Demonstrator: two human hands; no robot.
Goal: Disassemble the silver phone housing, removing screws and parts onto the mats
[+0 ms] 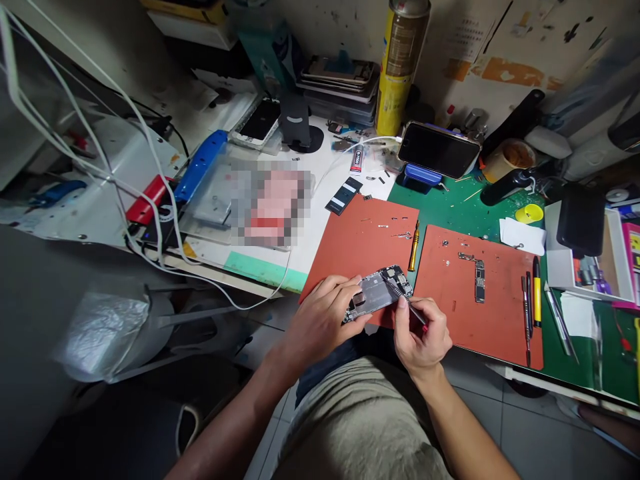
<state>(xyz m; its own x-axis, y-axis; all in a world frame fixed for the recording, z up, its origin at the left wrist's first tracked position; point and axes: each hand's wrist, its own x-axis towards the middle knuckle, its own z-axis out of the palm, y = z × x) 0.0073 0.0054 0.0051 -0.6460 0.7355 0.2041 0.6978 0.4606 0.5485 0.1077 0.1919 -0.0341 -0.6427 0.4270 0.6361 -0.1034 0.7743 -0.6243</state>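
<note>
My left hand [327, 310] grips the lower left end of an opened phone housing [374, 295], fingers over its edge and thumb below. The housing is tilted above the front edge of the left orange-brown mat [345, 250]. Closed around a slim tool with a knurled metal shaft [393, 288], my right hand [423, 333] brings its tip to the upper right part of the housing's inside. The exact tip is too small to make out. Just behind the housing lies a gold screwdriver [414, 247], and small loose parts are scattered on the mat.
An L-shaped logic board [480, 280] lies on the right mat [450, 313], with thin tools [527, 313] at its right side. A phone [440, 150] leans on a blue stand behind. White cables [150, 160] hang at left. A yellow spray can [400, 73] stands at the back.
</note>
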